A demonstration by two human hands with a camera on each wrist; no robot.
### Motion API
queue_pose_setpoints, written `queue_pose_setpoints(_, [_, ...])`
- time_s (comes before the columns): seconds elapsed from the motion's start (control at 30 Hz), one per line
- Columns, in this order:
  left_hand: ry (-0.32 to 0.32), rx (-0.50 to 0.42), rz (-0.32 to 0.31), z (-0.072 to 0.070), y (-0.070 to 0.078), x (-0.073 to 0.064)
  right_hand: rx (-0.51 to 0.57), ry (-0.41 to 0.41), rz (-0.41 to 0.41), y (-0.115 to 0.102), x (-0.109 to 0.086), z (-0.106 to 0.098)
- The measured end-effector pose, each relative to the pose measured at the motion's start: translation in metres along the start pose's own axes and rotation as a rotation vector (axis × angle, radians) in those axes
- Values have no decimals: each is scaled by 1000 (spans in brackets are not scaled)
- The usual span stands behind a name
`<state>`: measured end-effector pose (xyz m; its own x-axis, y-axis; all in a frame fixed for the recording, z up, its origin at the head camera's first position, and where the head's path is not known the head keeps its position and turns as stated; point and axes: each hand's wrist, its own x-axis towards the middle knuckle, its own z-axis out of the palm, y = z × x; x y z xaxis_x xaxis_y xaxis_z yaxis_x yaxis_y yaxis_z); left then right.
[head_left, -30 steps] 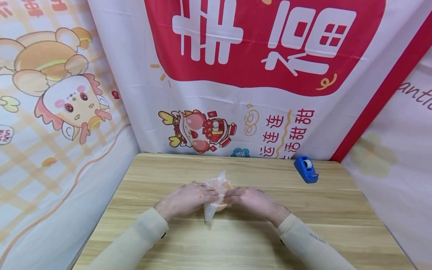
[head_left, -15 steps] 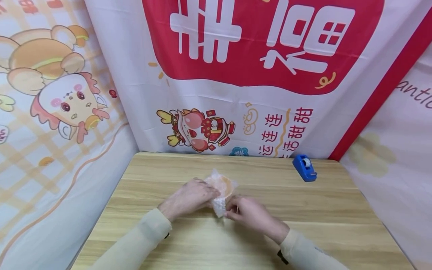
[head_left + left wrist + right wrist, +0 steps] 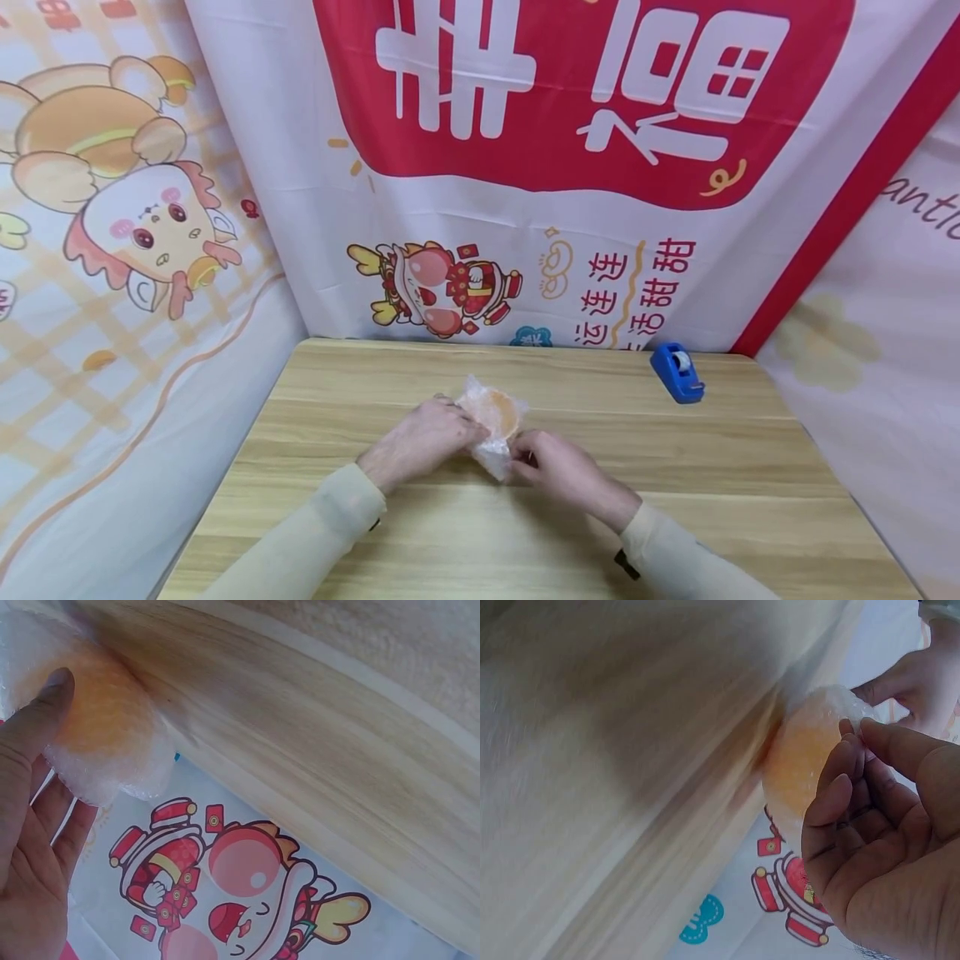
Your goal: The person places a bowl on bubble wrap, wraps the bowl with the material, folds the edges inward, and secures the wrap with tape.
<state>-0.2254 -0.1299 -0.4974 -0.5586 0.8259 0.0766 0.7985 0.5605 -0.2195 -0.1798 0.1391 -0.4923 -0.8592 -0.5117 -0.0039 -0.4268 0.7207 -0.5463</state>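
I have the bubble wrap (image 3: 492, 458) at the middle of the table (image 3: 420, 542), between my two hands, with a round orange thing (image 3: 506, 413) showing through it. My left hand (image 3: 427, 437) holds the wrap from the left, thumb pressed over its face and the other fingers at its edge. With my right hand (image 3: 566, 475) I pinch the near right edge of the wrap between thumb and forefinger, the other fingers curled in. Well apart, at the far right of the table, sits a blue tape dispenser (image 3: 677, 375); a printed cloth (image 3: 315, 217) hangs beyond the far edge.
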Motion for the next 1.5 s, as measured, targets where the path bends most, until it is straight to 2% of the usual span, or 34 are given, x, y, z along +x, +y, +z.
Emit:
queue_pose_setpoints(0.17, [22,-7,13,-3,0,-1,-6,17,10,5,1,-8])
queue_pose_setpoints(0.33, [40,24,30,-4,2,-2,-51,42,21,8,1,-11])
queue_pose_setpoints(0.53, [23,75,24,-5,5,-1,-67,53,47,10,3,-13])
queue_pose_setpoints(0.67, [7,73,35,-6,6,-7,-33,110,131,14,7,-19])
queue_pose_setpoints(0.73, [21,60,57,-6,6,-13,-30,152,161,17,10,-22])
queue_pose_setpoints(0.83, [40,45,104,-7,7,-20,-40,170,175,23,14,-24])
queue_pose_setpoints(0.9, [16,67,113,-9,12,-23,-43,155,167,26,16,-22])
queue_pose_setpoints(1.07, [-103,141,66,-13,29,-20,-32,127,137,28,19,-15])
queue_pose_setpoints(1.13, [-112,139,43,-13,34,-19,-28,128,126,27,20,-15])
queue_pose_setpoints(1.3, [-43,99,3,-12,41,-21,-30,115,121,26,23,-17])
queue_pose_setpoints(1.4, [-6,70,-15,-11,42,-23,-19,110,156,30,25,-22])
queue_pose_setpoints(1.5, [-4,82,-34,-11,44,-25,-4,126,212,37,25,-31])
